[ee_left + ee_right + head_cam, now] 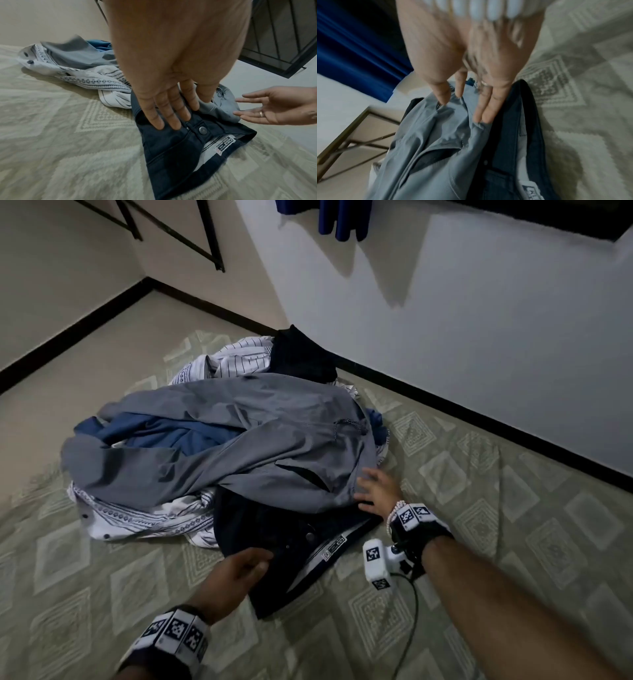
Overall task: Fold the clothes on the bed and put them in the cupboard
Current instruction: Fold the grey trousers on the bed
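A person's 2 hands work at the near edge of a heap of unfolded clothes (219,440) on a patterned green bed cover (479,474), the pile lying close to the wall. The left hand (236,573) lies with fingers (164,112) straight and flat on the waistband of a pair of dark jeans (291,546), apparently pinning them in place so they can be drawn clear; it grips nothing. The right hand (375,489) is spread open, fingertips (481,112) touching the grey trousers (239,440) that overlap the jeans, seemingly to push that garment aside rather than lift it. A white patterned shirt (144,515) and a blue garment (164,433) are caught underneath. Nothing looks folded yet, and no cupboard can be made out. The jeans' inner label (224,146) reads roughly "KLIX JEANS"; its smaller print is illegible. Square black-and-white markers ring both wrists, where the cameras are strapped.
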